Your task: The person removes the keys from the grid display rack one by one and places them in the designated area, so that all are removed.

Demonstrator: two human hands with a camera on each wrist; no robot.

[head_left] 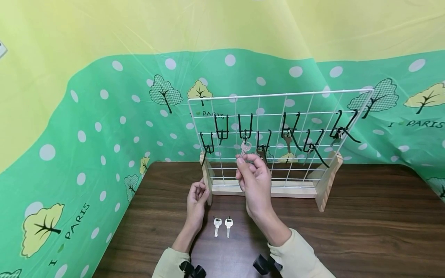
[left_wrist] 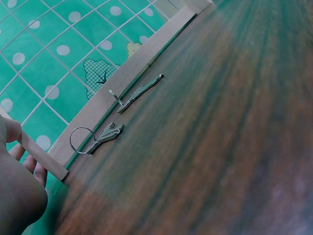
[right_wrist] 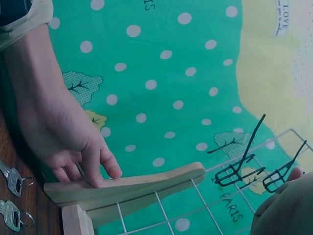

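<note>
My right hand (head_left: 257, 185) pinches a silver key (head_left: 245, 147) just under a black double hook (head_left: 245, 126) in the middle of a white wire grid rack (head_left: 269, 179). The key's ring overlaps the hook's tip in the head view; in the right wrist view the key is hidden, and only part of the right hand (right_wrist: 283, 208) shows. My left hand (head_left: 196, 200) holds the rack's left wooden end piece (head_left: 206, 179), thumb and fingers on either side of it. Two loose silver keys (head_left: 217, 227) with rings lie on the table near the left hand.
More black hooks (head_left: 314, 143) sit along the grid, some with keys (head_left: 287, 139) hanging from them. The right wooden end piece (head_left: 328, 183) stands on the dark wood table (head_left: 379, 216). A green and yellow patterned cloth (head_left: 114, 100) rises behind the rack.
</note>
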